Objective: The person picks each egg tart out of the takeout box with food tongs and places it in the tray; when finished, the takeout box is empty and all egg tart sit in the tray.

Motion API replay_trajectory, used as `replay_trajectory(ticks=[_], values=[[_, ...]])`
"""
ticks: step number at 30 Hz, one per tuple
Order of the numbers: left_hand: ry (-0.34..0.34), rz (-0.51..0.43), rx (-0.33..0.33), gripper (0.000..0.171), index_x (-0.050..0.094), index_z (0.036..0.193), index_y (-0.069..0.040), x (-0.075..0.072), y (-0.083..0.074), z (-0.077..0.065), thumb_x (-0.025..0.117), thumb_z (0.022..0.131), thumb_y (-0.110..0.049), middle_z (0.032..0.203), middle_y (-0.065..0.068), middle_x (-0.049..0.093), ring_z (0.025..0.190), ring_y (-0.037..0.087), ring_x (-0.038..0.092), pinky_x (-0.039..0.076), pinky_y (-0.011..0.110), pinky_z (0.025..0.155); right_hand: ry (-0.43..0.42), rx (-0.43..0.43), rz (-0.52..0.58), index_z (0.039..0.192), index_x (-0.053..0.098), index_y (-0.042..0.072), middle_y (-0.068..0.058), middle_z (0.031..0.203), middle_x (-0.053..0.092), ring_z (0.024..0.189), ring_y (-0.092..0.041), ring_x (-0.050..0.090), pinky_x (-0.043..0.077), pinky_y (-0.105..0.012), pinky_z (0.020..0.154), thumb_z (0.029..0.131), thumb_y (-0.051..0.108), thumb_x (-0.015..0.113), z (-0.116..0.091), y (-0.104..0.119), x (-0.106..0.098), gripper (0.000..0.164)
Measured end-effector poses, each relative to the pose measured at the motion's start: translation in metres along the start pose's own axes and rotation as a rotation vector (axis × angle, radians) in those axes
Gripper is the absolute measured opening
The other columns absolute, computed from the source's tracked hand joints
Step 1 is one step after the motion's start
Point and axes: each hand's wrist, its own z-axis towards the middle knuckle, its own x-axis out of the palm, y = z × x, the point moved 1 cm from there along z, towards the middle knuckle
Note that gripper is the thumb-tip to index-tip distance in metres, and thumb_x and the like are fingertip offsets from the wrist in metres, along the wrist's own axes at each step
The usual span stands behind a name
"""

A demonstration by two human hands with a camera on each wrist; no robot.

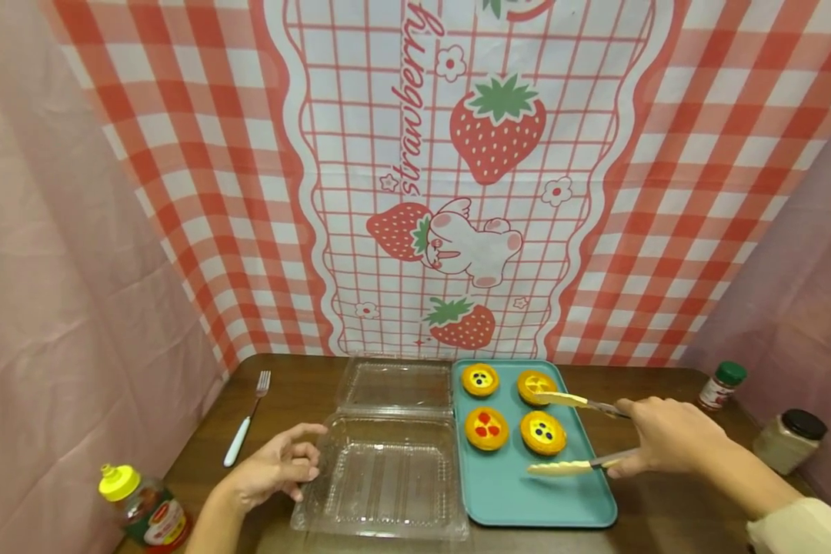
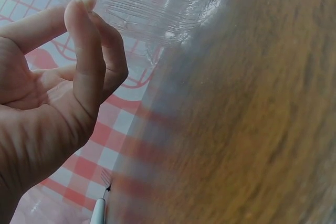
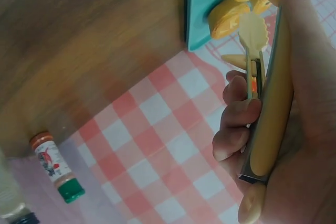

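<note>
My right hand (image 1: pixel 668 435) holds a pair of tongs (image 3: pixel 275 103) with pale yellow tips, their two arms spread apart. In the head view one tip overlaps a plain yellow tart (image 1: pixel 535 385), while the other is over bare tray beside a blueberry-topped tart (image 1: pixel 543 432). These sit on a teal tray (image 1: pixel 526 500), along with a red-topped tart (image 1: pixel 486 428) and a second blueberry one (image 1: pixel 480 380). My left hand (image 1: pixel 280 465), fingers loosely bent, is at the left edge of an opened clear plastic clamshell box (image 1: pixel 388 492); firm contact is unclear.
At the left lie a fork (image 1: pixel 242 427) with a pale handle and a yellow-capped squeeze bottle (image 1: pixel 148 508). On the right stand a green-capped spice jar (image 1: pixel 722 386) and a black-lidded jar (image 1: pixel 789 440). A checked strawberry cloth (image 1: pixel 402 323) hangs behind the wooden table (image 1: pixel 284 377).
</note>
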Motion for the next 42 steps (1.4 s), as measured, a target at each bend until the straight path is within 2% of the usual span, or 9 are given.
replay_trajectory(ticks=[4, 8, 14, 18, 23, 28, 32, 37, 42], values=[[0.007, -0.008, 0.013, 0.060, 0.030, 0.142, 0.006, 0.000, 0.000, -0.002, 0.060, 0.090, 0.006, 0.095, 0.004, 0.053, 0.076, 0.008, 0.057, 0.058, 0.024, 0.056, -0.033, 0.038, 0.037, 0.117, 0.065, 0.001, -0.001, 0.084, 0.066, 0.066, -0.018, 0.060, 0.049, -0.041, 0.048, 0.053, 0.082, 0.074, -0.009, -0.007, 0.002, 0.104], [0.008, -0.010, 0.011, 0.060, 0.031, 0.142, 0.004, 0.000, 0.000, -0.001, 0.060, 0.090, 0.006, 0.095, 0.004, 0.053, 0.076, 0.008, 0.057, 0.058, 0.024, 0.057, -0.049, 0.134, 0.121, 0.125, 0.060, -0.006, -0.010, 0.092, 0.070, 0.069, -0.022, 0.063, 0.050, -0.044, 0.048, 0.059, 0.076, 0.077, -0.024, -0.018, 0.009, 0.107], [0.010, 0.000, 0.014, 0.063, 0.027, 0.143, 0.007, -0.001, 0.000, 0.000, 0.062, 0.090, 0.004, 0.095, 0.005, 0.053, 0.076, 0.008, 0.057, 0.058, 0.024, 0.057, -0.121, 0.302, 0.207, 0.128, 0.048, -0.018, -0.017, 0.079, 0.064, 0.060, -0.028, 0.059, 0.048, -0.045, 0.044, 0.070, 0.067, 0.078, -0.045, -0.040, 0.024, 0.107], [0.012, -0.009, 0.010, 0.064, 0.024, 0.143, 0.010, 0.000, 0.000, 0.000, 0.060, 0.090, 0.006, 0.094, 0.004, 0.054, 0.076, 0.008, 0.057, 0.058, 0.023, 0.057, -0.150, 0.404, 0.268, 0.125, 0.047, -0.017, -0.013, 0.074, 0.060, 0.058, -0.028, 0.057, 0.047, -0.044, 0.044, 0.076, 0.064, 0.075, -0.056, -0.047, 0.036, 0.099], [0.018, -0.022, 0.003, 0.063, 0.024, 0.143, 0.010, 0.001, 0.001, -0.001, 0.059, 0.091, 0.008, 0.094, 0.003, 0.054, 0.076, 0.008, 0.058, 0.058, 0.023, 0.057, -0.116, 0.497, 0.365, 0.124, 0.047, -0.011, -0.001, 0.068, 0.054, 0.059, -0.022, 0.054, 0.044, -0.039, 0.045, 0.081, 0.063, 0.071, -0.064, -0.050, 0.052, 0.089], [0.008, -0.018, 0.015, 0.062, 0.025, 0.142, 0.010, 0.000, 0.001, -0.001, 0.059, 0.090, 0.008, 0.093, 0.003, 0.054, 0.076, 0.009, 0.058, 0.057, 0.023, 0.056, -0.130, 0.504, 0.390, 0.123, 0.046, -0.018, -0.013, 0.077, 0.063, 0.067, -0.031, 0.061, 0.049, -0.050, 0.050, 0.081, 0.061, 0.072, -0.062, -0.054, 0.064, 0.093], [0.008, -0.019, 0.019, 0.060, 0.028, 0.142, 0.007, 0.000, 0.001, 0.001, 0.059, 0.090, 0.008, 0.093, 0.003, 0.055, 0.076, 0.008, 0.057, 0.057, 0.023, 0.056, -0.174, 0.488, 0.350, 0.114, 0.047, -0.027, -0.025, 0.073, 0.061, 0.063, -0.038, 0.061, 0.050, -0.054, 0.052, 0.079, 0.055, 0.077, -0.062, -0.056, 0.072, 0.094], [0.028, -0.030, 0.034, 0.057, 0.035, 0.142, 0.001, 0.000, 0.002, 0.000, 0.058, 0.090, 0.008, 0.094, 0.004, 0.055, 0.078, 0.008, 0.057, 0.057, 0.023, 0.056, -0.147, 0.546, 0.385, 0.120, 0.042, -0.028, -0.045, 0.092, 0.053, 0.085, -0.060, 0.055, 0.050, -0.063, 0.060, 0.082, 0.057, 0.073, -0.062, -0.055, 0.078, 0.098], [0.015, -0.015, 0.011, 0.061, 0.028, 0.143, 0.006, -0.001, 0.003, 0.000, 0.059, 0.090, 0.007, 0.095, 0.003, 0.054, 0.077, 0.008, 0.057, 0.057, 0.023, 0.057, -0.141, 0.617, 0.441, 0.122, 0.041, -0.026, -0.047, 0.098, 0.053, 0.092, -0.062, 0.053, 0.050, -0.062, 0.065, 0.085, 0.059, 0.069, -0.059, -0.051, 0.083, 0.097]])
